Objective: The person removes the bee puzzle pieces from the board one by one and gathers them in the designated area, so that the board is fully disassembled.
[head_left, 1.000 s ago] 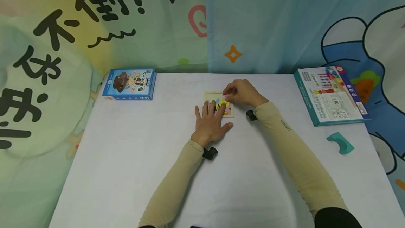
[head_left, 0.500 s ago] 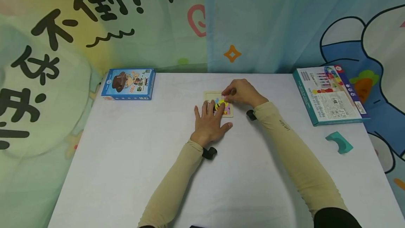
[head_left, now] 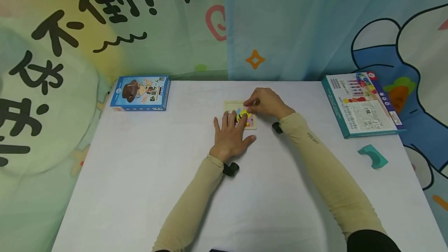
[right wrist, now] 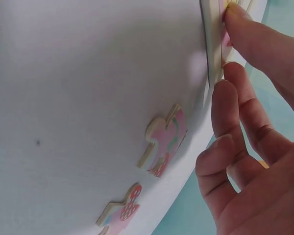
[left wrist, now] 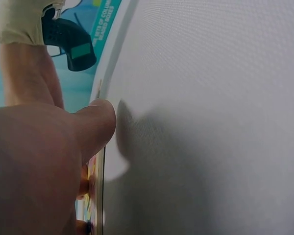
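A small wooden jigsaw puzzle in a pale tray lies near the table's far edge, with a yellow and black figure partly visible. My left hand rests flat over its near left part, fingers spread and thumb held out to the side. At the upper right of the tray, my right hand pinches at a pink puzzle piece with thumb and forefinger; the fingers hide most of it. In the right wrist view, the thumb presses on that piece inside the tray, and the other fingers curl beside the rim.
Loose jigsaw pieces, one pink and one with red dots, lie on the table by my right hand. A blue box stands back left, a teal-edged box back right. A teal curved block sits nearer me.
The head view has drifted slightly, so everything appears a little farther left. Both hands stay at the puzzle, with the right fingers hardly moving.
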A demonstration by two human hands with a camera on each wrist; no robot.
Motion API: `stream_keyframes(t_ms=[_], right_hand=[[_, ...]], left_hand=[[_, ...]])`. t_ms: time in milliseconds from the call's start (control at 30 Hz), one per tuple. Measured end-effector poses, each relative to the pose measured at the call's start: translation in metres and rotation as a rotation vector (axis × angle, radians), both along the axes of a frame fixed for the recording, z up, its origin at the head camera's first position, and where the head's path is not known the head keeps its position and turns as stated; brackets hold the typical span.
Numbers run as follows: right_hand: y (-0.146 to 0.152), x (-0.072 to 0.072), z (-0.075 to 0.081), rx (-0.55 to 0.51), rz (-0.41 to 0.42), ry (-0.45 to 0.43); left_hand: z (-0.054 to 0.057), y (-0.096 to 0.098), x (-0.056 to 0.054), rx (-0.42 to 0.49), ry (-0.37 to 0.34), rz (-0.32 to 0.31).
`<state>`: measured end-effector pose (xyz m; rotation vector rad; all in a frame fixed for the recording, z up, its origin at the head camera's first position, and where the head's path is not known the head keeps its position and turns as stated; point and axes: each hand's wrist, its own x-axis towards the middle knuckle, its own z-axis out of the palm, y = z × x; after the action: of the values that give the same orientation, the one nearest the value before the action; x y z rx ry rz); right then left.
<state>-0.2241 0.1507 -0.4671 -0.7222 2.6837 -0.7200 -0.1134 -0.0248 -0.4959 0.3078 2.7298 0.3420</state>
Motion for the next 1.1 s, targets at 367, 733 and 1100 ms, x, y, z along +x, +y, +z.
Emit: stream_keyframes(t_ms=[367, 733, 1100], right_hand=[[-0.0030, -0.0007, -0.0028, -0.025, -0.001, 0.018], [-0.0047, 0.0003, -0.0034, -0.031, -0.044, -0.042], [-0.0017, 0.0006, -0.0044, -0.058, -0.010, -0.029]], left_hand=[[0.0015, -0.0017, 0.0005, -0.003, 0.001, 0.001], [0.0000, -0.0024, 0.0003, -0.003, -0.004, -0.005], [-0.0001, -0.0022, -0.0001, -0.003, -0.005, -0.006]])
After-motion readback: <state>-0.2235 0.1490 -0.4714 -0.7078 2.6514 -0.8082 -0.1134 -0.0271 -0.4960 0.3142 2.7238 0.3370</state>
